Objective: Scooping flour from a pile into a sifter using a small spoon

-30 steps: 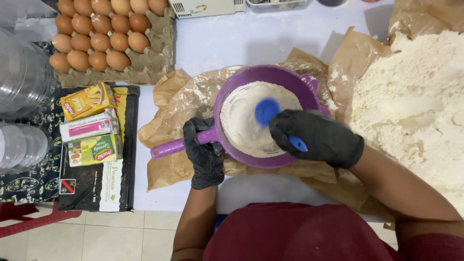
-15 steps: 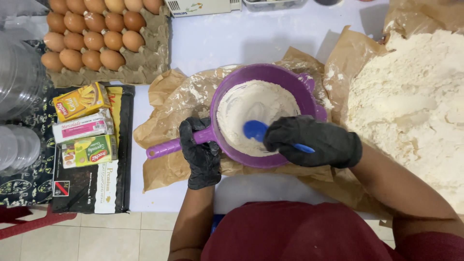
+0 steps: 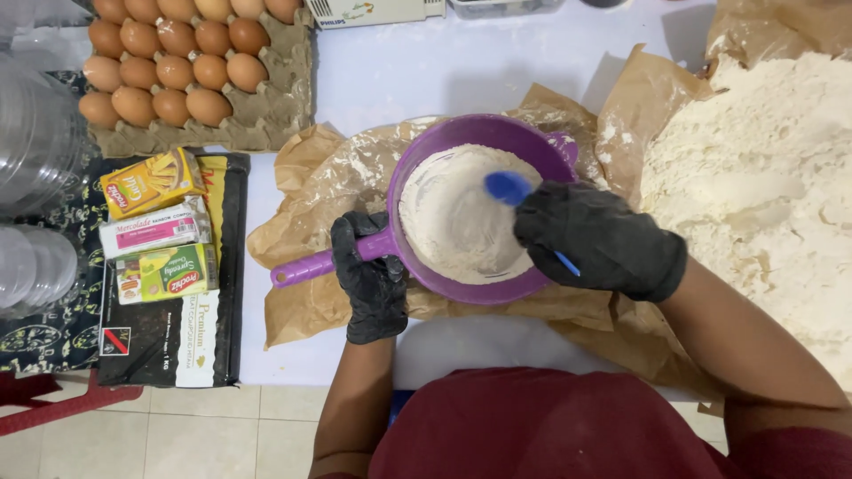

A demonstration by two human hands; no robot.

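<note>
The purple sieve point(image 3: 479, 208), part-filled with white flour point(image 3: 457, 222), sits over crumpled brown paper point(image 3: 328, 177) spread on the white bench point(image 3: 426, 71), and everything else is placed here relative to it. The left hand point(image 3: 371, 279), in a black glove, has its grip closed around the sieve's long purple handle point(image 3: 311, 264), just where the handle meets the bowl on the side nearer the person. The right hand point(image 3: 599, 239), also gloved in black, lies over the sieve's rim on the opposite side, its grip closed on a blue spoon point(image 3: 510, 188) whose rounded end lies inside the bowl above the flour, while its thin handle pokes out past the palm. Beyond the right hand, away from the sieve, a large loose heap of flour point(image 3: 763, 186) lies on more brown paper. On the handle side, well apart from the sieve, a tray of brown eggs point(image 3: 177, 66) sits toward the far edge, and below it several small coloured boxes point(image 3: 155, 231) lie on a flat black packet point(image 3: 173, 337).
</note>
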